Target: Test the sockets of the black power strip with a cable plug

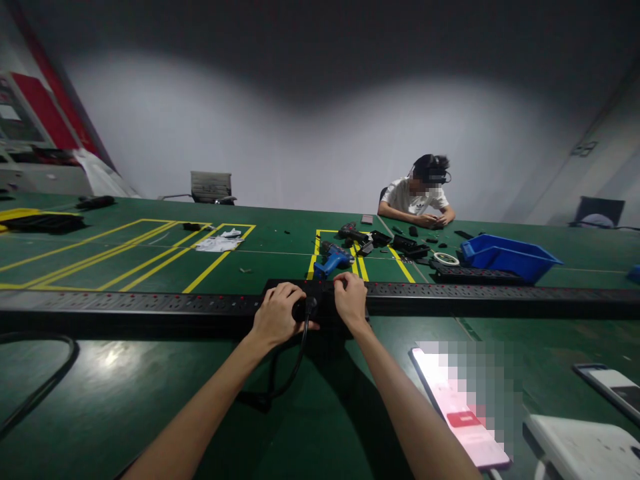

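A long black strip [450, 299] with rows of small red marks runs across the green table. At its middle sits a black block [327, 307], with a black cable [303, 343] hanging from its front. My left hand [280, 313] is curled over the left part of this block beside the cable's plug, its thumb along the front; what its fingers grip is hidden. My right hand [351, 299] is at the block's right part, thumb and forefinger pinched together near its top. Anything between those fingertips is too small to make out.
Behind the strip lie a blue power drill [333, 260], black parts and a blue bin [510, 257]. A pink-screened phone [460, 413] is near right, beside a white object [587, 447]. Another person [417, 193] sits across the table. Cable loops lie left.
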`<state>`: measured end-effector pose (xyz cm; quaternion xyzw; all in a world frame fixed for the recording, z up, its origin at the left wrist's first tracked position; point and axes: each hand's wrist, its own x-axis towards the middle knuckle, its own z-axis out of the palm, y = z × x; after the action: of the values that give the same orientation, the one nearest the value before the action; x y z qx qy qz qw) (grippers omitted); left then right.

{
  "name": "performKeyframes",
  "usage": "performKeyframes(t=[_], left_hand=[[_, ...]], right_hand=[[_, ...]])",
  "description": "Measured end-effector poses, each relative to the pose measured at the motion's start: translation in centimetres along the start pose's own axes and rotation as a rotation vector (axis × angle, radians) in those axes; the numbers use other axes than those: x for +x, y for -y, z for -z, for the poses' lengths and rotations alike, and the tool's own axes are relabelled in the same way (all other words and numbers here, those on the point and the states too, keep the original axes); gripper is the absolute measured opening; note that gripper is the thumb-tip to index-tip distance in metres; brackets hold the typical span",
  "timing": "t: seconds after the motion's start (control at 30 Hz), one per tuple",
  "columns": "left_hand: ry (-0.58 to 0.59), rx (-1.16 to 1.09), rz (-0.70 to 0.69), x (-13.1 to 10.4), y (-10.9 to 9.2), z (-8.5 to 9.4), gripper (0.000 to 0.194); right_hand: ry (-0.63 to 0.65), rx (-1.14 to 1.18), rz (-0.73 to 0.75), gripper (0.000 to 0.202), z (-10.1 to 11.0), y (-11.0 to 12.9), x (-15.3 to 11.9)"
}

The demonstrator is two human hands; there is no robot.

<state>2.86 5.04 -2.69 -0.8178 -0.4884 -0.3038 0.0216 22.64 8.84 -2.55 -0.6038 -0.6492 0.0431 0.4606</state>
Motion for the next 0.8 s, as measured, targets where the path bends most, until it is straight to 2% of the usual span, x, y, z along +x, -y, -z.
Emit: performKeyframes(t=[0.13,0.33,0.53,0.7,0.8], left_hand=[[0.010,0.008,-0.005,0.0,0.0,-0.1,0.050],[0.010,0.029,0.005,0.0,0.1,-0.2,0.045],[0.017,0.044,0.034,0.0,0.0,-0.3,0.039],[0.019,0.059,0.036,-0.1,-0.1,-0.4,0.033],[0.020,0.066,0.027,-0.1,0.2,-0.4,0.035]], right_hand=[[0.122,-0.040,0.110,0.019,0.2,0.5,-0.3],[0.300,-0.081,0.243,0.028,1.2,1.6,-0.8],[0.527,-0.026,0.373,0.032,2.2,2.1,-0.8],[0.608,-0.041,0.422,0.034,2.4,2.1,-0.6],[0.611,-0.075,0.449,0.035,2.4,2.2,-0.7]])
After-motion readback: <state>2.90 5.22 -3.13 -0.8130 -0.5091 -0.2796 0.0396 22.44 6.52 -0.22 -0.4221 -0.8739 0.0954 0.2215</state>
